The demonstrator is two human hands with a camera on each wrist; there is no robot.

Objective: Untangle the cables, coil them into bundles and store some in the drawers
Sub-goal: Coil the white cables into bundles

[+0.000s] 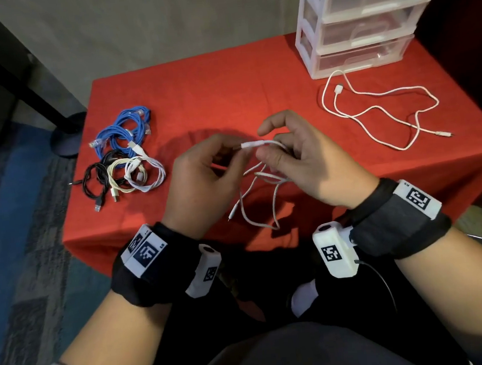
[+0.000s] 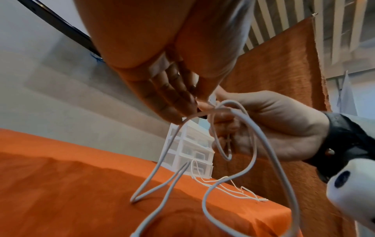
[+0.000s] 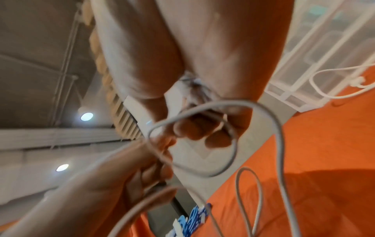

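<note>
A thin white cable (image 1: pixel 248 208) is held up over the front of the red table (image 1: pixel 225 89). My left hand (image 1: pixel 235 151) pinches its white connector end (image 1: pixel 249 145). My right hand (image 1: pixel 272 151) has its fingers curled round a small loop of the same cable (image 3: pixel 233 149), thumb and forefinger near the connector. The rest hangs in slack loops (image 2: pixel 253 144) down to the cloth, with the far plug (image 1: pixel 231 216) near the front edge. A second white cable (image 1: pixel 374 110) lies loose and uncoiled at the right.
A clear plastic drawer unit (image 1: pixel 365 23) stands at the back right, its drawers pushed in. A coiled blue cable bundle (image 1: pixel 124 131) lies at the left, with black, cream and white bundles (image 1: pixel 124 176) just in front of it. The table's front edge runs below my wrists.
</note>
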